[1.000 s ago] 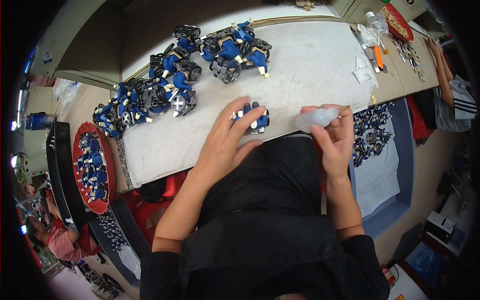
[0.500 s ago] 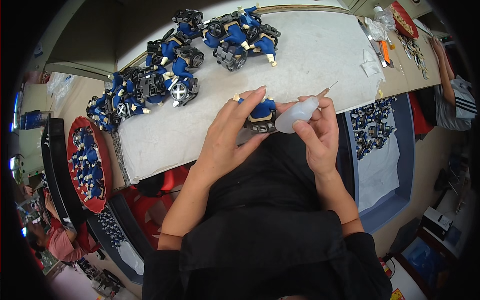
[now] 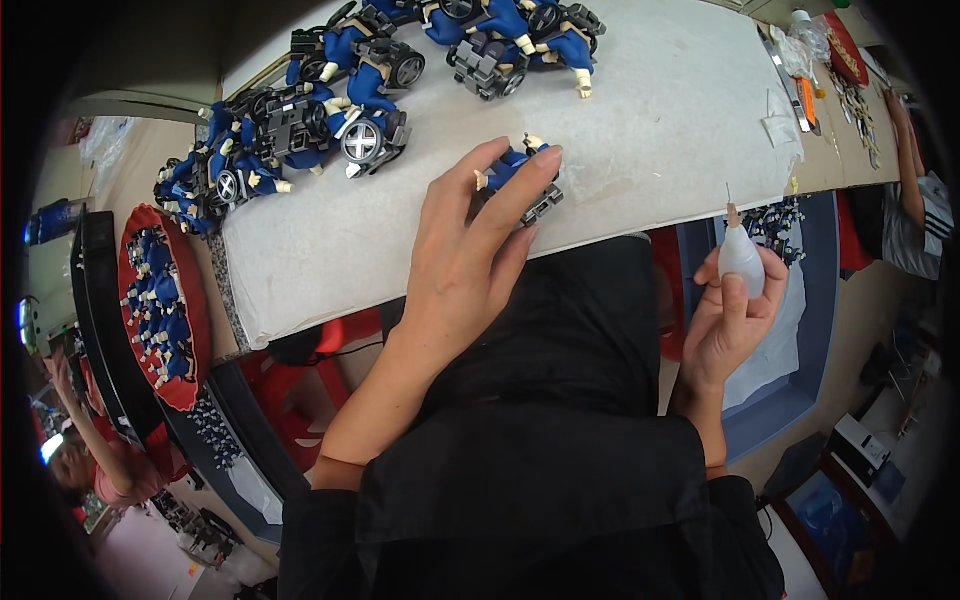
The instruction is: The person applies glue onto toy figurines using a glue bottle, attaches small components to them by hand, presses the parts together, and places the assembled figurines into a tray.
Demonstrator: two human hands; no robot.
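Observation:
My left hand (image 3: 470,240) grips a small blue and black toy figure on a wheeled base (image 3: 525,185) at the near edge of the grey table (image 3: 650,120). My right hand (image 3: 730,320) holds a small translucent squeeze bottle (image 3: 741,258) with a thin needle tip pointing up, off the table's right edge and apart from the toy. My black clothing fills the lower middle of the view.
Several finished blue toy vehicles (image 3: 340,100) lie in a row along the far left of the table. A red tray (image 3: 160,300) of blue parts sits at left. A blue bin (image 3: 790,330) with more parts is at right. Another person's arm (image 3: 905,170) reaches in at far right.
My right hand has drawn the bottle away from the toy, down and to the right. My left hand has carried the toy up onto the table edge.

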